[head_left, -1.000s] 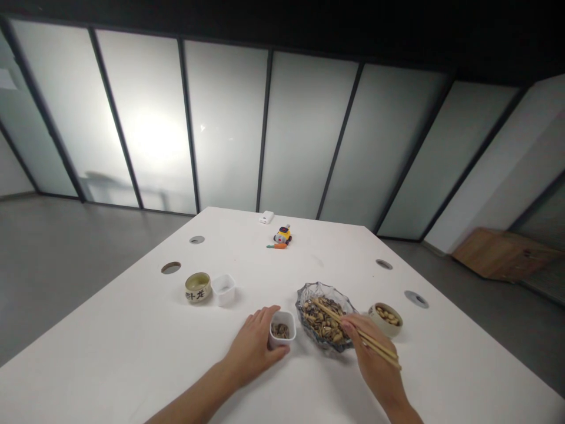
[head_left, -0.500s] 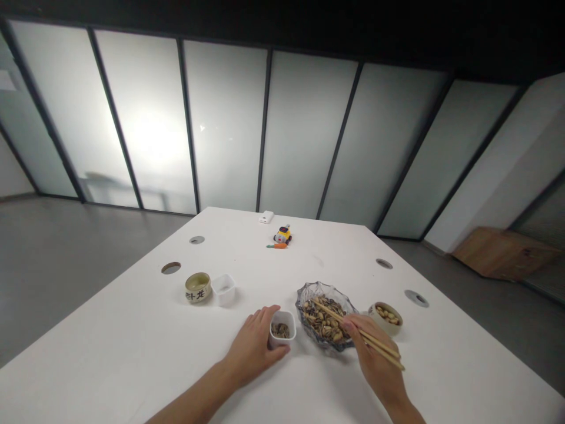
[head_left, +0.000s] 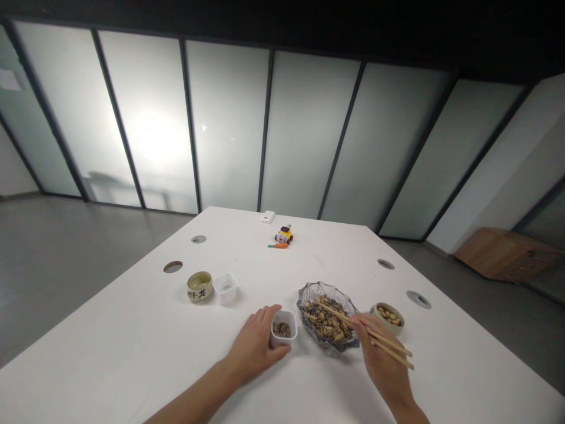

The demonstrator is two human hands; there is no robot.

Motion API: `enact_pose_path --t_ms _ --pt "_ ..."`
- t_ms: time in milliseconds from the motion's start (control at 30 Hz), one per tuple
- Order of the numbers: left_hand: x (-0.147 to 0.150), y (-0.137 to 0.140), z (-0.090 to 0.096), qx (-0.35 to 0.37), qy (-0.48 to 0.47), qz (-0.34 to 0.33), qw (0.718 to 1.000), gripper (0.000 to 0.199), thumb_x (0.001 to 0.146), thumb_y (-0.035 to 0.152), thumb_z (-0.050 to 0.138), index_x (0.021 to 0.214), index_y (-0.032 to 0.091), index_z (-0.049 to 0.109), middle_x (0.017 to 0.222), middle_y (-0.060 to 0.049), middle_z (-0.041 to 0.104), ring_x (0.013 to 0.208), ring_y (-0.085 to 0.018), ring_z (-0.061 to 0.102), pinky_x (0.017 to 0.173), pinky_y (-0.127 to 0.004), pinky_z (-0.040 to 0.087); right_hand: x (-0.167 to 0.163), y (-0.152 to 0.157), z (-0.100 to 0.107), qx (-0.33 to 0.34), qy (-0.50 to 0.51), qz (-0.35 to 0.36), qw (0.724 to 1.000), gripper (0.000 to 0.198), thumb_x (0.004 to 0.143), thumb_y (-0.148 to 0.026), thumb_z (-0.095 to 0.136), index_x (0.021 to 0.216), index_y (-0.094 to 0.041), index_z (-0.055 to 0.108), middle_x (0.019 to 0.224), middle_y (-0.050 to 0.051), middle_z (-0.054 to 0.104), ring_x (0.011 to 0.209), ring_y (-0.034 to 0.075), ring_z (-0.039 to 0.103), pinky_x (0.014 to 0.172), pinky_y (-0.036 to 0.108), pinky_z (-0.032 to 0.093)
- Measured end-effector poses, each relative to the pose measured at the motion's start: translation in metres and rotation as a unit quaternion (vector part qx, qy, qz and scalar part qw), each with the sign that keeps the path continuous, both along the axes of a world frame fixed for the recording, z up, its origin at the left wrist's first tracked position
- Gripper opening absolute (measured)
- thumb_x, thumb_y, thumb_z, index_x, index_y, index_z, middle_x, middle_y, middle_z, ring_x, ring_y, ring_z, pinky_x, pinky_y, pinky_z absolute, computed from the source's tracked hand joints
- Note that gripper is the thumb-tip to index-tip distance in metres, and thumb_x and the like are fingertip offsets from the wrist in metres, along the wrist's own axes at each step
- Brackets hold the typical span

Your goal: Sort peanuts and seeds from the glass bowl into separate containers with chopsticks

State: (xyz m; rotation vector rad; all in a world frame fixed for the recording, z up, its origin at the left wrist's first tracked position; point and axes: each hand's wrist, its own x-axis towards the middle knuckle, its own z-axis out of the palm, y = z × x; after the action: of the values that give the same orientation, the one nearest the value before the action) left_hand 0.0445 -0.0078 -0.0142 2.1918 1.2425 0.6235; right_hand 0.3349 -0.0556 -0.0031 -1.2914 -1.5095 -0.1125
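My left hand (head_left: 256,341) curls its thumb and fingers around a small white plastic cup (head_left: 288,340) standing on the table, with some sunflower seeds (head_left: 281,330) at its bottom. A pair of wooden chopsticks (head_left: 392,346) is gripped in my right hand (head_left: 382,359). Their tips reach into a clear glass bowl (head_left: 309,290) with a wavy rim, among mixed sunflower seeds and pale nuts (head_left: 329,324). Whether the tips pinch anything is too small to tell. Just beyond my right hand a small ceramic bowl (head_left: 375,311) holds pale nuts (head_left: 390,315), partly hidden by the hand.
To the left, a ceramic bowl with dark characters (head_left: 200,291) stands beside another white plastic cup (head_left: 225,294). Farther back are a yellow toy car (head_left: 284,235), an orange toy carrot (head_left: 281,246) and a white device (head_left: 267,217). Round holes pierce the white table (head_left: 132,341).
My right hand and the chopsticks have shifted slightly to the right relative to the glass bowl. My left hand stays around the white cup. The whole view has moved a little.
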Motion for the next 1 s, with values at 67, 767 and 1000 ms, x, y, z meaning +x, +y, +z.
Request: enact_pose_path --t_ms 67,767,1000 --pt "0.0002 -0.0003 -0.0002 0.001 -0.001 0.001 1.0 0.073 0.08 0.027 0.077 0.147 0.021 0.047 0.143 -0.012 0.061 0.129 -0.032 0.057 0.114 -0.046 0.041 -0.0001 0.0003 -0.0008 -0.006 -0.002 0.02 1.0 0.029 0.102 -0.045 0.062 0.088 -0.024 0.076 0.086 0.005 0.078 0.08 0.021 0.075 0.074 0.033 0.061" --pt "0.0002 0.0015 -0.002 0.006 0.005 0.0 1.0 0.073 0.081 0.029 0.077 0.147 0.021 0.047 0.142 -0.013 0.062 0.129 -0.033 0.057 0.115 -0.048 0.041 0.0036 -0.0023 0.0003 -0.023 -0.003 0.013 1.0 0.035 0.101 -0.051 0.061 0.089 -0.023 0.078 0.089 0.007 0.079 0.085 0.024 0.076 0.08 0.038 0.063" --pt "0.0 0.0006 -0.002 0.011 0.003 0.002 1.0 0.072 0.081 0.03 0.076 0.147 0.023 0.048 0.142 -0.012 0.062 0.129 -0.033 0.058 0.113 -0.048 0.042 0.003 -0.0035 -0.0078 -0.059 0.213 0.06 0.973 0.039 0.096 -0.058 0.065 0.09 -0.021 0.078 0.1 0.011 0.079 0.083 0.027 0.078 0.075 0.043 0.067"
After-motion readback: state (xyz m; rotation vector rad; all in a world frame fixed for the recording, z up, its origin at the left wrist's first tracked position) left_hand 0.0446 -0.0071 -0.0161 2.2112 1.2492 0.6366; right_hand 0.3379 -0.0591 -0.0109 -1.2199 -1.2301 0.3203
